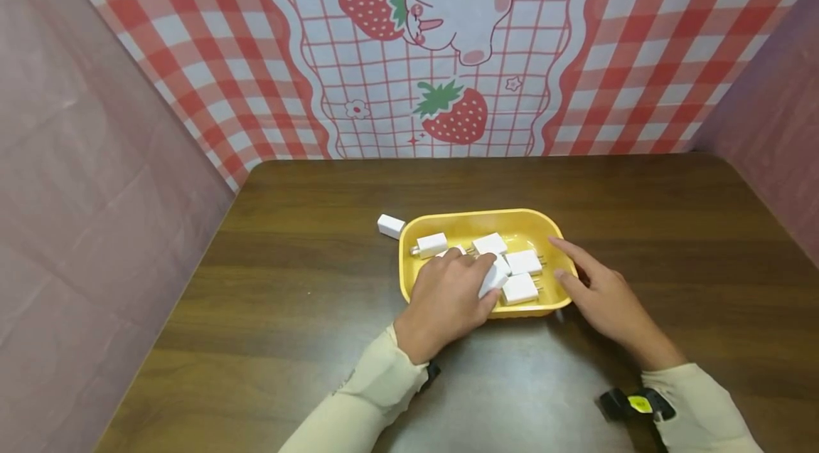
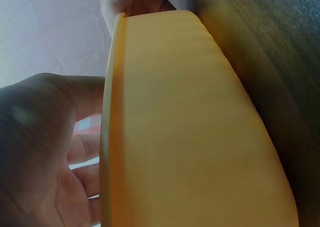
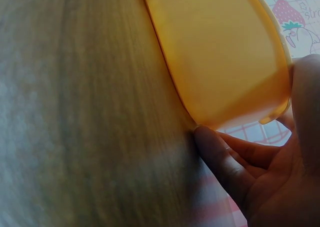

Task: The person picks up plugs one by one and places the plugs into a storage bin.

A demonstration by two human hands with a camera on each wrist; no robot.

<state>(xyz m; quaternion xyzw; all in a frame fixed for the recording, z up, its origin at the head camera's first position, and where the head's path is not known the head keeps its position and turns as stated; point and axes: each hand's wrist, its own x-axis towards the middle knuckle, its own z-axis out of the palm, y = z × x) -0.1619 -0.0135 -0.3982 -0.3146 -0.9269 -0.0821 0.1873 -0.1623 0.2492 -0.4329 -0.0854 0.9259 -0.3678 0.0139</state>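
Note:
A yellow plastic basket [image 1: 486,215] sits on the table with several white plug chargers [image 1: 521,288] in it, some showing metal prongs. My left hand [image 1: 448,296] reaches over its near left side and pinches one white charger [image 1: 491,281] between thumb and index finger. In the left wrist view, the basket's outer wall [image 2: 185,122] hides that charger and the fingertips. At the right end, my right hand [image 1: 604,296] holds the basket, its thumb over the rim. The right wrist view shows fingers [image 3: 217,152] against the lower outside of the basket [image 3: 225,52].
One white block-shaped piece [image 1: 390,226] lies on the brown wooden table [image 1: 307,225], just outside the basket's far left corner. Behind the table hangs a red-checked cloth [image 1: 448,104] with strawberries. Pinkish cloth walls [image 1: 96,154] stand at both sides.

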